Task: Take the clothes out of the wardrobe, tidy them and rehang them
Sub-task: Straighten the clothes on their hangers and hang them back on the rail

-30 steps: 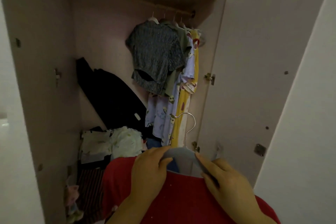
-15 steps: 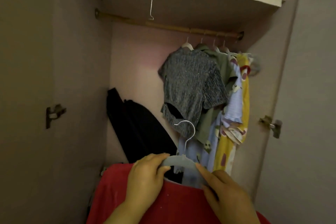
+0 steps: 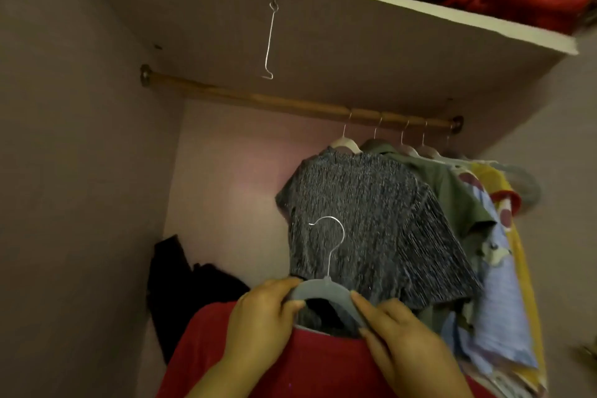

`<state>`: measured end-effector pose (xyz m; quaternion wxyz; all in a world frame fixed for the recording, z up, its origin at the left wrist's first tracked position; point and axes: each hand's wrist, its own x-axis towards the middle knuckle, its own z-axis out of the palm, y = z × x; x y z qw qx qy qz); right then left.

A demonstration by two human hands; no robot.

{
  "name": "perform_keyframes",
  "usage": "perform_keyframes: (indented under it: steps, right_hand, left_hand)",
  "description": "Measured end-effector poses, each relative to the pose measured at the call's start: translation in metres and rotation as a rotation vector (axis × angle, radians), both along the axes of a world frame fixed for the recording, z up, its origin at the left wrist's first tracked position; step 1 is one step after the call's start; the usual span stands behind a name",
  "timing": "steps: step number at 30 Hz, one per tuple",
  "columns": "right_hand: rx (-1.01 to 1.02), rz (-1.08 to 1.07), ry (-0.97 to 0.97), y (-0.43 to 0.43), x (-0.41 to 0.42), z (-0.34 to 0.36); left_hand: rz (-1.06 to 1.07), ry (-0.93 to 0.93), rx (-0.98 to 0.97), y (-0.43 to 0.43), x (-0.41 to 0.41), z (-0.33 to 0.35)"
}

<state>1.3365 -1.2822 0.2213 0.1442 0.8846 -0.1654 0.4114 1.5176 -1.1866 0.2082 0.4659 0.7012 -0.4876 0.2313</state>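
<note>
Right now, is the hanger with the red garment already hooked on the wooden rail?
No: the hanger's hook sits well below the rail, in front of the grey top.

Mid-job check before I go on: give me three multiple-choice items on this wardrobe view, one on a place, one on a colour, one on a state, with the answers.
1. Where on the wooden rail do the hung clothes crowd?
A. at its left end
B. at its right end
C. evenly along it

2. What colour is the garment on the grey hanger that the left hand and right hand grip?
A. red
B. yellow
C. green

3. The grey hanger's hook is:
A. over the rail
B. free, below the rail
C. caught on the shelf

Answers:
1 B: the hung clothes all bunch by the right bracket, and the left stretch of rail is bare.
2 A: red cloth hangs from it beneath both hands.
3 B: the hook stands in front of the grey knit top, well under the rail.
</note>
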Motion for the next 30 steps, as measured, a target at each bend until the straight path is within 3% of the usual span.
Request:
perform_keyframes:
  steps: [9,20,25,30]
  right_hand:
    - [-0.112,-0.098,-0.155,-0.076,0.099,0.118]
    - [-0.211,-0.264,-0.223,-0.121,0.156,0.237]
    - [-0.162,-0.278,-0.22,-0.134,0.179,0.258]
    - [-0.185,-0.338,-0.172,-0.142,0.202,0.228]
  left_hand:
    - [0.088,-0.113,-0.047,-0.081,0.121,0.125]
    - [0.179,-0.117,0.071,-0.112,0.184,0.161]
    - [0.147,-0.099,0.064,-0.123,0.197,0.164]
    - [0.142,-0.098,0.078,-0.127,0.207,0.155]
